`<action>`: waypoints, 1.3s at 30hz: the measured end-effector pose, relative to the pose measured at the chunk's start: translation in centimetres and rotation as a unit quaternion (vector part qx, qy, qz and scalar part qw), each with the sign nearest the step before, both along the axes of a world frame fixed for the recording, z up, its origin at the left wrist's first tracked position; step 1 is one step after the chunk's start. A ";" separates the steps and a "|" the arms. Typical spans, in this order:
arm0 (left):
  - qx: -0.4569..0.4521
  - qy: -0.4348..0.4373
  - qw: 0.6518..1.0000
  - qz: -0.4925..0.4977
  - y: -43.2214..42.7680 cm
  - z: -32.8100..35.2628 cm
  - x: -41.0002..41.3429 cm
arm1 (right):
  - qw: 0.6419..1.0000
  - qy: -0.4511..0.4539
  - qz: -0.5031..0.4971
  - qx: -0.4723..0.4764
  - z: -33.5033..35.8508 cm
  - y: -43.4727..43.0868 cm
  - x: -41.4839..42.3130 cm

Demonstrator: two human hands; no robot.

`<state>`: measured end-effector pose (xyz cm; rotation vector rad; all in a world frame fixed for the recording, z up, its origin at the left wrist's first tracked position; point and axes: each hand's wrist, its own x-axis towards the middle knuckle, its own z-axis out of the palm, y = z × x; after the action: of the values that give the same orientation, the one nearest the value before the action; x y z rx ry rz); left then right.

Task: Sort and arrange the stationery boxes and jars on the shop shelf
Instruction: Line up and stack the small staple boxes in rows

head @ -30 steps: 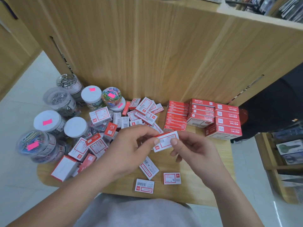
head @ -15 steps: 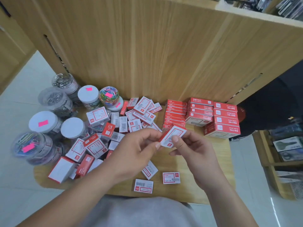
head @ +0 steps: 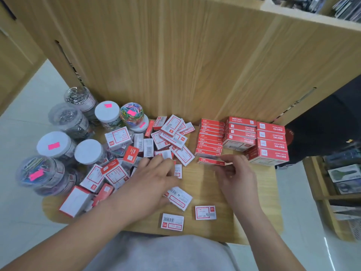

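Note:
On the low wooden shelf board (head: 205, 180) lies a heap of small red-and-white staple boxes (head: 172, 133). A tidy row of the same small boxes (head: 210, 139) stands on edge right of the heap, beside stacked larger red boxes (head: 271, 141). My right hand (head: 234, 173) pinches one small red box (head: 211, 161) at the near end of that row. My left hand (head: 154, 178) lies spread over loose boxes at the heap's near edge, fingers fairly straight. Clear jars of paper clips (head: 130, 114) with white lids stand at the left.
A tall wooden panel (head: 185, 55) rises right behind the board. Three loose boxes (head: 205, 212) lie near the front edge. White floor lies left and right; a low shelf with packaged scissors (head: 343, 173) stands at the right. My grey-clad lap is below.
Both hands held one small box in the air before. Now my right hand alone has carried it forward to the row's near end, and my left hand has dropped onto the loose boxes.

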<state>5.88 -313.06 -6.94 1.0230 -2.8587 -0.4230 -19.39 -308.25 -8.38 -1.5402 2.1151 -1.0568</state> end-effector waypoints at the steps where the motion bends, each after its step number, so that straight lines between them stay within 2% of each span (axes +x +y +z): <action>1: 0.010 0.018 1.000 0.009 -0.1 0.2 0.1 | 0.999 -0.032 -0.026 0.014 0.0 0.0 -0.1; 4: 0.031 0.055 0.997 0.038 -0.3 1.0 -0.1 | 0.996 -0.032 -0.064 0.060 -0.6 -0.2 -0.4; 7: 0.053 0.083 0.994 0.055 0.0 1.1 -0.6 | 0.998 0.035 -0.030 0.049 -0.8 -0.5 -0.2; 11: 0.084 0.161 0.979 0.088 0.0 0.7 -0.8 | 0.997 0.056 -0.018 0.046 -1.1 -0.7 0.1; 15: 0.153 0.289 0.935 0.138 -0.1 1.0 -1.3 | 0.997 0.061 -0.016 0.041 -1.0 -0.7 0.2; 17: 0.191 0.325 0.910 0.170 0.0 1.3 -1.7 | 0.997 0.055 -0.022 0.041 -1.1 -0.7 0.2; 27: 0.361 0.370 0.813 0.269 0.2 2.4 -2.5 | 0.998 0.057 -0.022 0.029 -1.1 -0.7 0.1; 31: 0.348 0.368 0.811 0.294 0.0 2.1 -2.5 | 0.997 0.055 -0.044 0.015 -1.2 -0.5 0.5; 34: 0.330 0.416 0.789 0.310 -0.2 1.9 -2.6 | 0.996 0.065 -0.050 0.021 -1.3 -0.6 0.7; 39: 0.390 0.439 0.740 0.328 -0.7 2.3 -2.8 | 0.997 0.061 -0.028 0.028 -0.9 -0.6 0.6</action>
<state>3.04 -313.76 -4.64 1.3097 -1.3186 -1.5512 -18.84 -308.87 -9.32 -1.5625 2.2616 -0.9349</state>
